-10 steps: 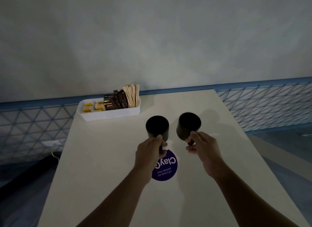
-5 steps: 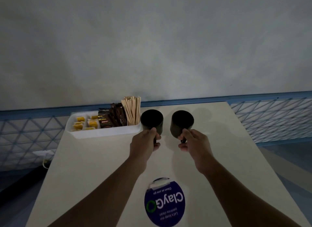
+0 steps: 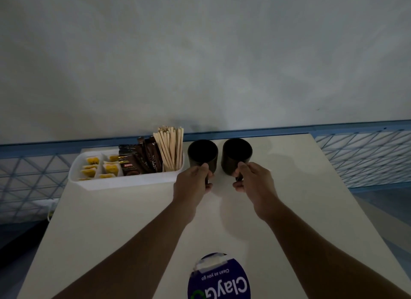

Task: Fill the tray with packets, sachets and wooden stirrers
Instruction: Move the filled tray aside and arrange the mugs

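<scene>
A white tray stands at the table's far left, holding yellow sachets, brown packets and upright wooden stirrers. Two black mugs sit side by side just right of the tray, near the far edge. My left hand grips the handle of the left mug. My right hand grips the handle of the right mug. Both handles are hidden by my fingers.
The cream table carries a round blue sticker near its front edge. A blue mesh railing runs behind and beside the table, with a grey wall beyond it.
Both hands have carried the mugs away from me, from the table's middle to the far edge beside the tray. The mugs now appear to stand on the table.
</scene>
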A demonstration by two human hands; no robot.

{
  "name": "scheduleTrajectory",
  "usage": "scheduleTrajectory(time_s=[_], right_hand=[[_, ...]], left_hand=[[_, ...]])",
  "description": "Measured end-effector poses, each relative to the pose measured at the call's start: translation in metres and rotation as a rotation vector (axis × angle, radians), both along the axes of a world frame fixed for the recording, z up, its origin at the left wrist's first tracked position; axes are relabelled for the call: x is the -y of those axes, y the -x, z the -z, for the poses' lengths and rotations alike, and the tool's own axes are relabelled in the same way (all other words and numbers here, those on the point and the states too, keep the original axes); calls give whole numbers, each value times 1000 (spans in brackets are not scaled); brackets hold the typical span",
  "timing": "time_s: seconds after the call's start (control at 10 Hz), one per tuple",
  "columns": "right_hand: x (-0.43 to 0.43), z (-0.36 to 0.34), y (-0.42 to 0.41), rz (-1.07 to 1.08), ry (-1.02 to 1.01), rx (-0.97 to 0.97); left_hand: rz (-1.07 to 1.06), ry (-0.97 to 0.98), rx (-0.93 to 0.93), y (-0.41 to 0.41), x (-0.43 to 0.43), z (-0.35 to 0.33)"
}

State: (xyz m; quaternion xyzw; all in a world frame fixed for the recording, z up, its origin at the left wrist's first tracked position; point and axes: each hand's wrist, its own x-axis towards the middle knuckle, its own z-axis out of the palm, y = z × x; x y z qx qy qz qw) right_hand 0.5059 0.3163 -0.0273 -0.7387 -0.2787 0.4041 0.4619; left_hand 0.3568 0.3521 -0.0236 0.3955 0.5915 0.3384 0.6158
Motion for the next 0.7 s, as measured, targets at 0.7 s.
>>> scheduleTrajectory(time_s=[0.7], right_hand=[[41,-35,-4,-51,26,179]], left_hand=[[109,-135,-173,36,39,-41]])
